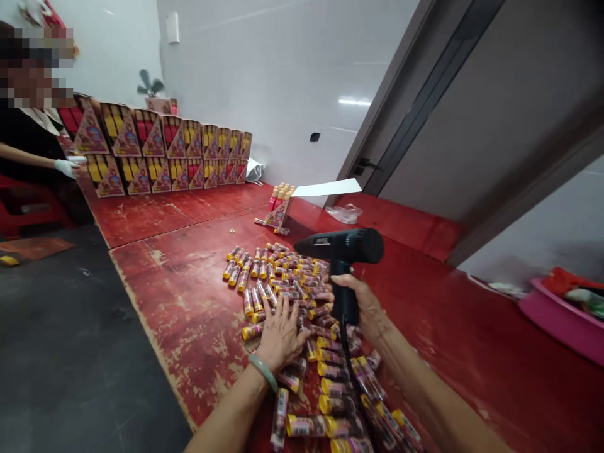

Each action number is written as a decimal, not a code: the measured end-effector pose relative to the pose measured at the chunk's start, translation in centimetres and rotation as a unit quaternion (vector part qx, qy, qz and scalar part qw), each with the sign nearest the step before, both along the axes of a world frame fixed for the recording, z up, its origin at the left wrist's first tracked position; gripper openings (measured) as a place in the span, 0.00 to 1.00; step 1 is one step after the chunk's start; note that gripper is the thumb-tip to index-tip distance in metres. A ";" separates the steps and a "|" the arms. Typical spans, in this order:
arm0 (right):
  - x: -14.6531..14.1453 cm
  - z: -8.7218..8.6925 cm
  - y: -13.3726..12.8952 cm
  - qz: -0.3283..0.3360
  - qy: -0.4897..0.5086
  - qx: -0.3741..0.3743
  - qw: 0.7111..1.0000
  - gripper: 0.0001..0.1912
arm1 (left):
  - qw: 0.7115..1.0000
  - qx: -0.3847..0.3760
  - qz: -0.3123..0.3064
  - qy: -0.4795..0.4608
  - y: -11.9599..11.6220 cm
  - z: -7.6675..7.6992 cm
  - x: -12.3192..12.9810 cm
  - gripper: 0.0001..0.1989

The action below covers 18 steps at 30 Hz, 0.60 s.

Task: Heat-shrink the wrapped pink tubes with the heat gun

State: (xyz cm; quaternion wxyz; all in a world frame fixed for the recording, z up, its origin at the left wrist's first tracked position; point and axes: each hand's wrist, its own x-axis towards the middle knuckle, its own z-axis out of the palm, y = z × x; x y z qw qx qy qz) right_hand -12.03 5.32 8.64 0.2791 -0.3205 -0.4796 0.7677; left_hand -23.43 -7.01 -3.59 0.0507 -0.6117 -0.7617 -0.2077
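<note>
- Left hand (279, 335) pressed flat on the yellow-capped tubes (287, 277), grip spread wide, a green bangle (263, 372) on the wrist!
- Right hand (362, 304) right beside it, grip wrapped round a black heat gun (343, 246), fingers partly hidden behind the handle.
- The gun's cord (348, 352) drops away and gets lost among the tubes.
- Those tubes lie loose mid-bench (189, 314), running off the near edge of the view; labels too small to read.
- Up at the far edge, stacked display boxes (155, 148); a small display box (278, 212) stands nearer.
- Far left corner, a co-worker's gloved hand (65, 168) by the boxes.
- Right edge, a pink basin (561, 327), cut off by the frame.
</note>
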 end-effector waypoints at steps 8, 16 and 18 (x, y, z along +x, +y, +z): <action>5.6 -0.1 -1.5 -0.045 -0.027 -0.003 0.999 0.13 | 1.000 -0.014 -0.003 0.024 0.0 -0.3 -0.1 0.34; 12.5 1.2 -9.9 -0.066 -0.095 -0.009 0.993 0.16 | 1.000 -0.001 -0.007 0.016 -0.5 -0.2 -0.3 0.32; 14.1 1.2 -11.1 -0.094 -0.107 -0.008 0.990 0.16 | 1.000 0.002 -0.003 0.009 -0.6 -0.2 -0.3 0.33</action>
